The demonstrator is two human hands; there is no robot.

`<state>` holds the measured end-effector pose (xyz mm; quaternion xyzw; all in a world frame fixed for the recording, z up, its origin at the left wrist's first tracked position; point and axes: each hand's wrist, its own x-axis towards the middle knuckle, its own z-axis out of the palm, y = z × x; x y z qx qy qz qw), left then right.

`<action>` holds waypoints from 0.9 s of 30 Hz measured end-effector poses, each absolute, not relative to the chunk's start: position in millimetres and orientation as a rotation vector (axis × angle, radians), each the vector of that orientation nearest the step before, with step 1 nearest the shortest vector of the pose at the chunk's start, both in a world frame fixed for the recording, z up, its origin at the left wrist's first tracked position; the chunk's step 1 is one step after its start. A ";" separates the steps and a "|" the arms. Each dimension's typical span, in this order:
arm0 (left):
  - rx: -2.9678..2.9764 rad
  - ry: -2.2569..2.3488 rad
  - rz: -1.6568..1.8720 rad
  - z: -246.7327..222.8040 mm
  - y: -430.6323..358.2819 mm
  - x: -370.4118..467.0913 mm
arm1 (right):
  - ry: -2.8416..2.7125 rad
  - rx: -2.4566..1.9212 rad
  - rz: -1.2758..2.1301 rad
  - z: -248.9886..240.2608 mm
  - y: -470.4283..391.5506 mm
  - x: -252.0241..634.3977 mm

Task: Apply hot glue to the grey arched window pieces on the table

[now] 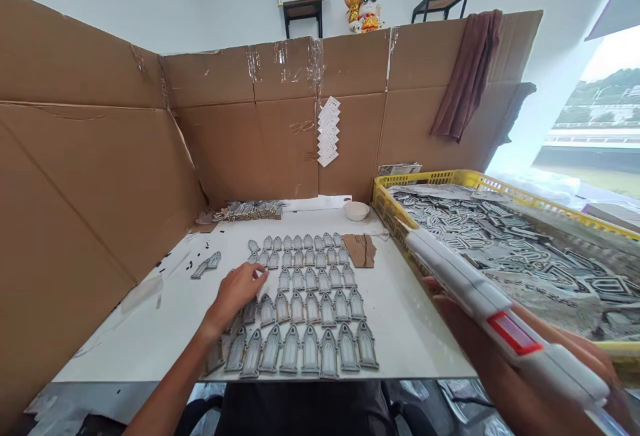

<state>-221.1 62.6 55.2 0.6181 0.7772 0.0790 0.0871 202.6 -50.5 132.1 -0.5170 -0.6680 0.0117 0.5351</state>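
Observation:
Over the left side of several rows of small grey arch-shaped metal frames, my left hand hovers low, its fingers bent and drawn together. Whatever lies between its fingertips is hidden. My right hand grips a white pen-shaped tool that looks like a hot glue pen, with a red-edged window on its side. Its thin tip points up and left, near the edge of the yellow crate and apart from the frames. A few loose frames lie left of the rows, with small black bits beside them.
The white table is walled by cardboard at back and left. A yellow crate full of metal pieces stands at right. Toward the back are a white bowl, a heap of pieces and a cardboard scrap.

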 end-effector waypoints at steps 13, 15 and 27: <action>1.824 2.094 0.505 37.8 81.5 -185.7 | -1.643 -1.234 0.082 134.9 -46.1 192.3; 1.767 2.025 0.650 40.4 79.9 -189.0 | -1.661 -1.197 0.087 134.8 -44.7 188.7; 1.325 1.601 1.366 84.2 -21.3 -189.8 | -2.006 -0.984 0.456 119.5 -32.2 135.8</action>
